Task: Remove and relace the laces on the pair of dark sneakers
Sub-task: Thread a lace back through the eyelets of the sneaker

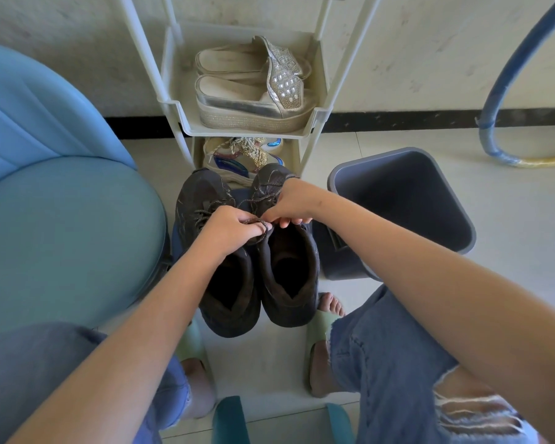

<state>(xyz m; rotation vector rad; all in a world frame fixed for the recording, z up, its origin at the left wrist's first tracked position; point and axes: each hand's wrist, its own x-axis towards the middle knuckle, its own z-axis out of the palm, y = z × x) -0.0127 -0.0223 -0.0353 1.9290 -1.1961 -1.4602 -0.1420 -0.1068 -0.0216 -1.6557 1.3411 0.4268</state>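
The pair of dark brown-grey mesh sneakers [202,193] stands on the pale tiled floor [510,219] between my feet, side by side and touching, toes toward the rack. My left hand [229,229] pinches a loop of dark speckled lace [257,222] between thumb and fingers, over the gap between the two shoes. My right hand [293,203] lies on the lacing of the right-hand shoe with its fingers curled down; I cannot tell whether they pinch the lace or only steady the shoe.

Both shoes appear laced lower down, so most of the work seems to lie ahead. If I tug hard, I think the lace could jam in an eyelet and drag the shoe toward me. With the shoes this close, the two laces could also tangle.

The grey plastic bin [430,225] just right of the shoes shows only its own dark inner walls. The cream plastic rack [173,107] holds silver-beige platform slippers [237,91] on its upper tray and a pale sneaker with glittery laces [240,155] below.
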